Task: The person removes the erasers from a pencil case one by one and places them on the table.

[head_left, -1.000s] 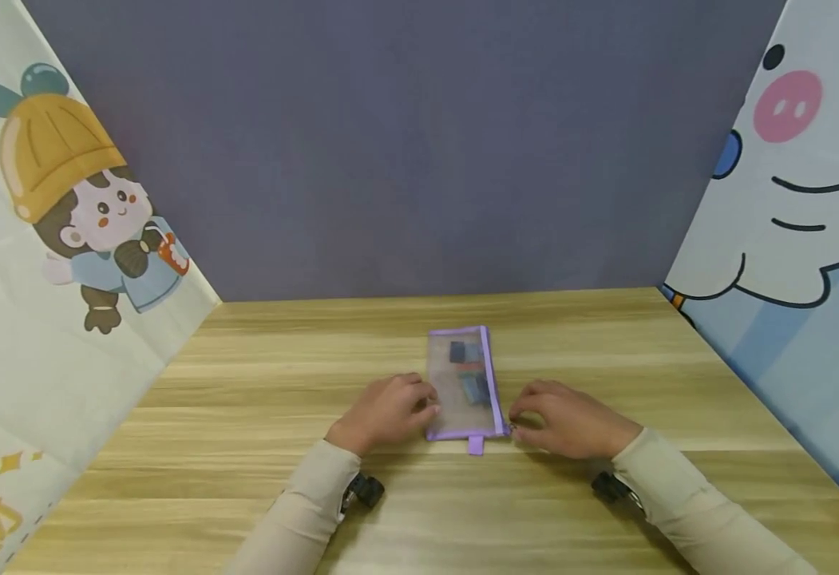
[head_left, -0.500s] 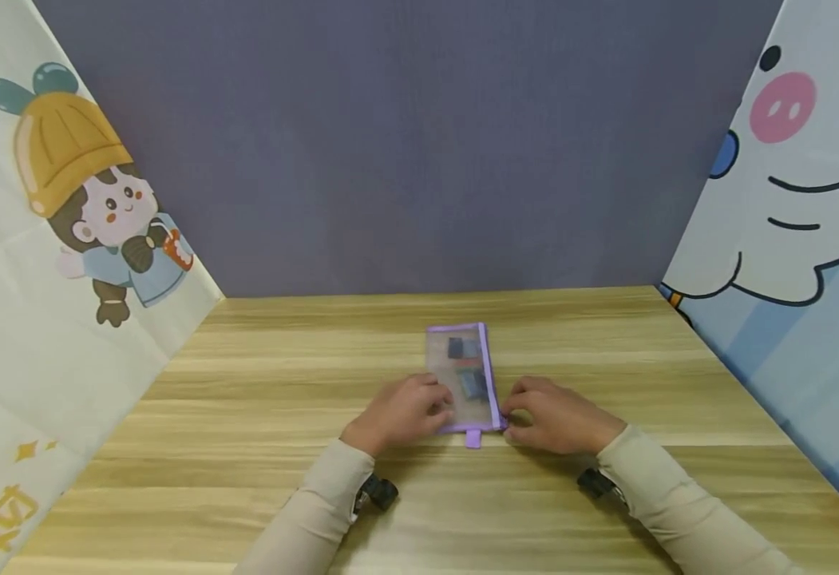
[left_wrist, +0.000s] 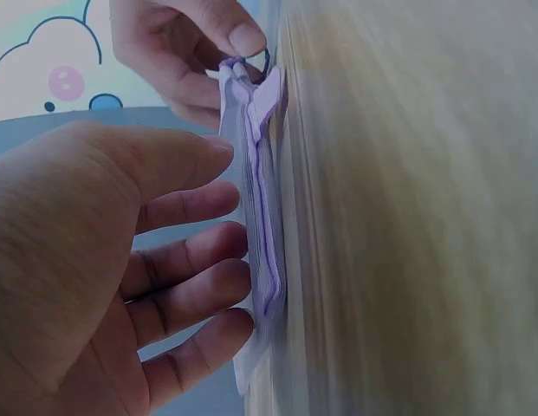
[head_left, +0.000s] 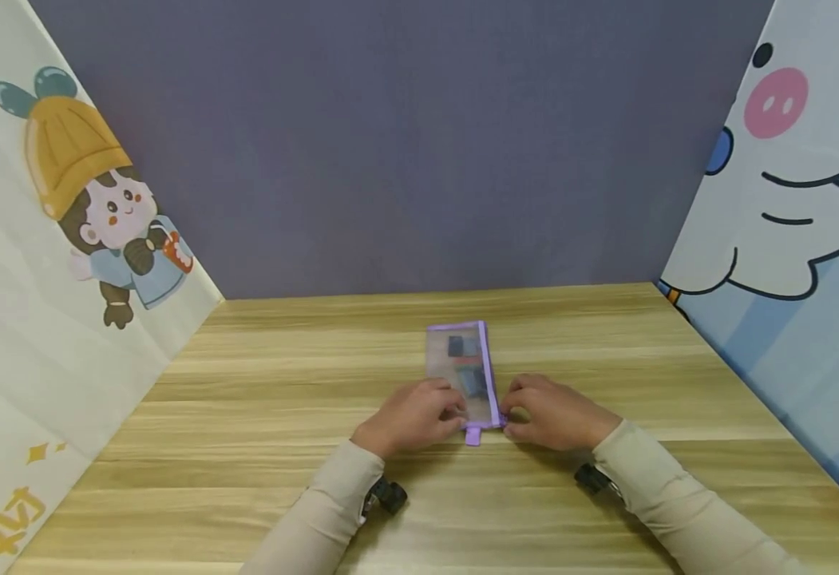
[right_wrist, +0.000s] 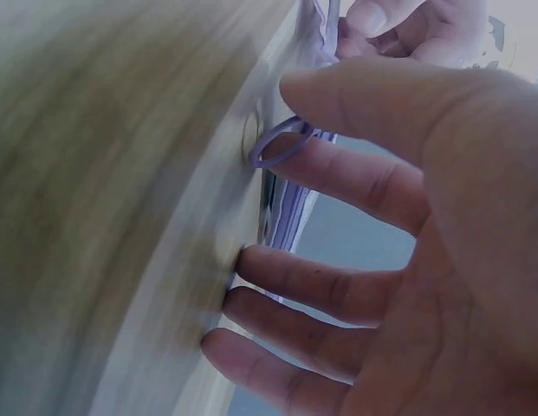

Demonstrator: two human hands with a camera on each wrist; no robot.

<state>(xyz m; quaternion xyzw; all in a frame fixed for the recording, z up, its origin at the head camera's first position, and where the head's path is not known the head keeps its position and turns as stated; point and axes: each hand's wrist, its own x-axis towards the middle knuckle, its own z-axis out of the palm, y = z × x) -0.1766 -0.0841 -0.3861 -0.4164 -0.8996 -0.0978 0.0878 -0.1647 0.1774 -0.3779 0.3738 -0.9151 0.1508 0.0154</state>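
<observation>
A see-through mesh zipper pouch (head_left: 441,351) with purple edging lies flat on the table, its zipper (head_left: 488,371) along the right side. Small dark and bluish items (head_left: 471,379) show through the mesh, their kind unclear. My left hand (head_left: 419,415) is over the pouch's near left part; in the left wrist view its loosely bent fingers (left_wrist: 225,286) reach the pouch's near edge. At the near right corner my right hand (head_left: 563,411) pinches the purple looped zipper pull (right_wrist: 270,156) with thumb and index finger. Its other fingertips (right_wrist: 225,342) rest on the table.
The wood-grain table (head_left: 247,415) runs back to a dark grey panel (head_left: 405,160). Cartoon-printed sheets (head_left: 807,231) stand on both sides. A purple fabric tab (head_left: 472,437) sticks out from the pouch's near edge. Each wrist wears a small black camera (head_left: 390,495).
My left hand has moved right across the pouch's near edge toward the corner. The right hand stays at the zipper pull, and the pouch lies much as before.
</observation>
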